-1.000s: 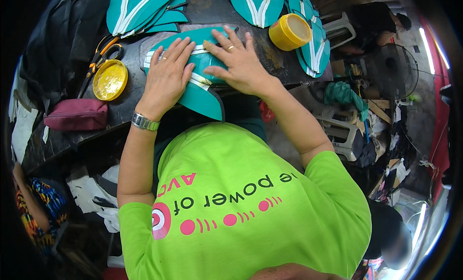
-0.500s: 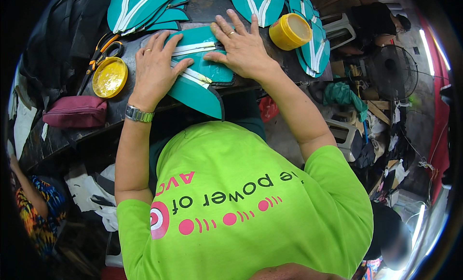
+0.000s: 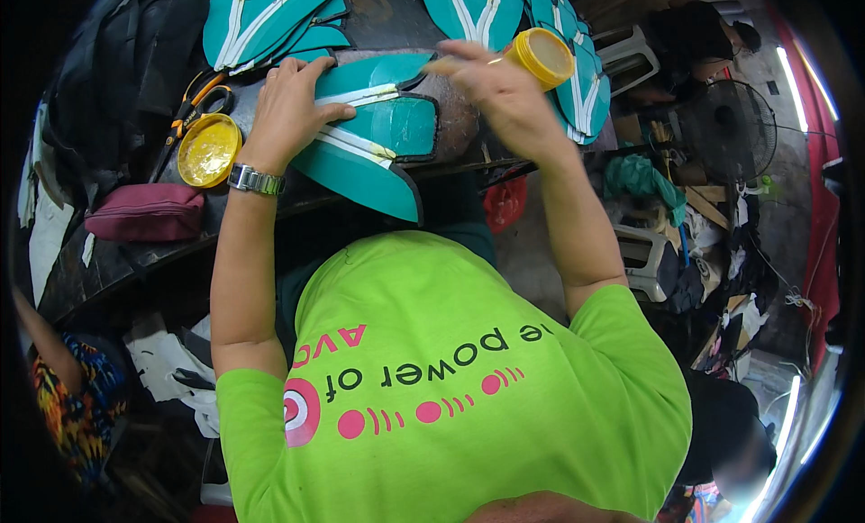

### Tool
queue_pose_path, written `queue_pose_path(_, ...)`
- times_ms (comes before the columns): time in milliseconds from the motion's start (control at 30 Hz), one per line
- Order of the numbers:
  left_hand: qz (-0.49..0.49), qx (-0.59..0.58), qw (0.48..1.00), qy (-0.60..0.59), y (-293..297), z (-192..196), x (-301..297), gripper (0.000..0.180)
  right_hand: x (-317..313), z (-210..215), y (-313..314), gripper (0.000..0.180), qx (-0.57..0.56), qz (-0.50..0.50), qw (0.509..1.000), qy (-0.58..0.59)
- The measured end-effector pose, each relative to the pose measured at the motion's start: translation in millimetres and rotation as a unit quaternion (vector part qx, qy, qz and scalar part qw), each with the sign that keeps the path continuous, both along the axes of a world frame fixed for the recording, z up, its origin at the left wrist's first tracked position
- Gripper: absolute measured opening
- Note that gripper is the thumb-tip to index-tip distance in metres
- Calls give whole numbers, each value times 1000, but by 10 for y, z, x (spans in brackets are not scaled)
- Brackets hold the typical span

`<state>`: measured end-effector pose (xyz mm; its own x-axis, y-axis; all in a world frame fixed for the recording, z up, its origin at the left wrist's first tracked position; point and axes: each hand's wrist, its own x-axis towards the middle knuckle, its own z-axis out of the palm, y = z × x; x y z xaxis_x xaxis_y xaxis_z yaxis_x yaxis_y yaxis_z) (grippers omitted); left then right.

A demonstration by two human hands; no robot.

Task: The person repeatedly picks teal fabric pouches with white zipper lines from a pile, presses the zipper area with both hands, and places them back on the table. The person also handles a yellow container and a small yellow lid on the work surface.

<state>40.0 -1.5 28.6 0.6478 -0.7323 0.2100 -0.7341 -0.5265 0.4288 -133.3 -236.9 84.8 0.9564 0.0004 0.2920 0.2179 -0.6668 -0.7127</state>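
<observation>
The tub (image 3: 530, 62) held pale paste (image 3: 551, 51); the lid (image 3: 209, 151) — smeared inside — lay near the pouch (image 3: 147, 212). On the table (image 3: 387, 14), the left hand (image 3: 288, 116) pressed the panel (image 3: 392, 128), fingers outstretched; the blurred right hand's (image 3: 505, 95) grip couldn't be told.

R fingers (image 3: 470, 71) blurred; L fingers (image 3: 286, 78) hide pt. teal pc. (image 3: 396, 122); L stack (image 3: 293, 23) cut off.
</observation>
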Motion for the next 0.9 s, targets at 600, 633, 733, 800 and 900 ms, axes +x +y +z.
queue_pose_path(600, 0, -210, 974, -80, -305, -19, 405, 53, -419, 106, -962, 54, -455, -390, 800, 14)
queue_pose_path(633, 25, -179, 981, -73, -321, -84, 420, 48, -467, 109, -855, 53, -491, -372, 777, 128)
queue_pose_path(733, 47, -190, 979, -62, -311, -281, 407, 38, -552, 178, -566, 43, -504, -343, 783, 123)
queue_pose_path(800, 45, -197, 977, -63, -300, -365, 393, 27, -547, 220, -376, 37, -418, -284, 862, 39)
queue_pose_path(900, 48, -189, 976, -93, -312, -401, 404, 23, -390, 73, -33, 37, -246, -152, 956, -52)
